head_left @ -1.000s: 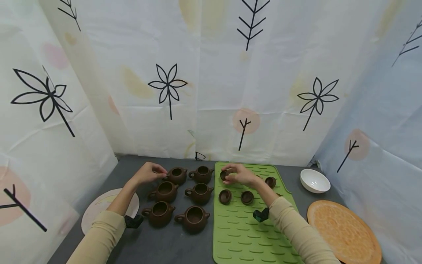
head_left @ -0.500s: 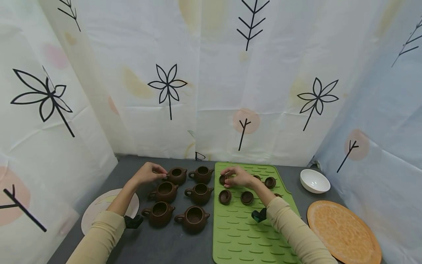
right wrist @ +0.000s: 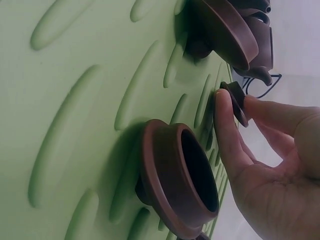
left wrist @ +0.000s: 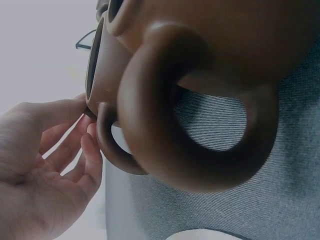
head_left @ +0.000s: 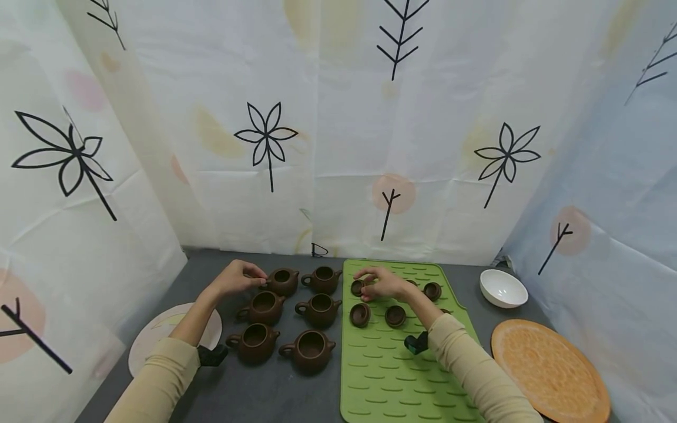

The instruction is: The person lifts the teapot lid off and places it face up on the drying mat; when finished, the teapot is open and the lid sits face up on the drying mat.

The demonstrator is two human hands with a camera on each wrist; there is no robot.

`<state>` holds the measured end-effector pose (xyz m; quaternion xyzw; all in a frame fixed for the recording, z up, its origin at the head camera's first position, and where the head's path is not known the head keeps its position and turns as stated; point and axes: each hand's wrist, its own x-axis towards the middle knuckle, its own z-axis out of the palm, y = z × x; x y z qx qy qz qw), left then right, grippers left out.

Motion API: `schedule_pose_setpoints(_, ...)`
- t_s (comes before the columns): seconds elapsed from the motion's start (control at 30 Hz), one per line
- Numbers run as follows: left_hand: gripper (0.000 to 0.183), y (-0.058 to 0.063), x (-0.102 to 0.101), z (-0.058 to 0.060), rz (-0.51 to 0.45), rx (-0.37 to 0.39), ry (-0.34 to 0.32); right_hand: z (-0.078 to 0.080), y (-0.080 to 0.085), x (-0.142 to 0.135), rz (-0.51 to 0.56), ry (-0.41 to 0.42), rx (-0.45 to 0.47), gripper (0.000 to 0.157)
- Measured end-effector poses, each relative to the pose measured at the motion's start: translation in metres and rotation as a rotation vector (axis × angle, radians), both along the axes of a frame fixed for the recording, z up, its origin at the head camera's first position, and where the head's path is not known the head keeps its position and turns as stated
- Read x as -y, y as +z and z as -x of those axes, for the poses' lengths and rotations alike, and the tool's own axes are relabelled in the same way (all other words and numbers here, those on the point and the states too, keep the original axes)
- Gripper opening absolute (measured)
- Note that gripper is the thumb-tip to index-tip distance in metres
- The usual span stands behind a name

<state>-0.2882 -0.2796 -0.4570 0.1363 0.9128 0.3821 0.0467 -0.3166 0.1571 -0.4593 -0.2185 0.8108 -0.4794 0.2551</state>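
Observation:
Brown clay teapots without lids stand in two columns on the dark tabletop. My left hand [head_left: 235, 281] pinches the handle of the back-left teapot [head_left: 284, 284]; in the left wrist view, nearer teapots hide most of it. On the green mat [head_left: 391, 376], my right hand [head_left: 387, 284] holds a small brown teapot lid [head_left: 357, 287] between thumb and fingers. The right wrist view shows that lid [right wrist: 235, 104] tilted, low over or against the mat; whether it touches is hard to tell. Two upturned lids [head_left: 360, 315] [head_left: 395, 316] lie just in front of the right hand.
More lids [head_left: 432, 291] lie on the mat, partly behind the right forearm. A white bowl [head_left: 503, 288] and an orange round mat [head_left: 550, 367] are at the right. A pale round plate or mat [head_left: 143, 346] sits under the left forearm. Patterned curtains [head_left: 338, 217] close off the back.
My right hand has lowered the small lid slightly toward the mat and toward me, then holds nearly still. The left hand stays at the teapot handle. The head view shifts slightly.

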Motion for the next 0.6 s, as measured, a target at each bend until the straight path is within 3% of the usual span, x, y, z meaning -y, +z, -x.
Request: schedule_pose_setpoints(0.6,0.022,0.003,0.0,-0.001,0.017,0.016,0.01,-0.004,0.012,-0.012,0.031,-0.008,-0.041,0.044)
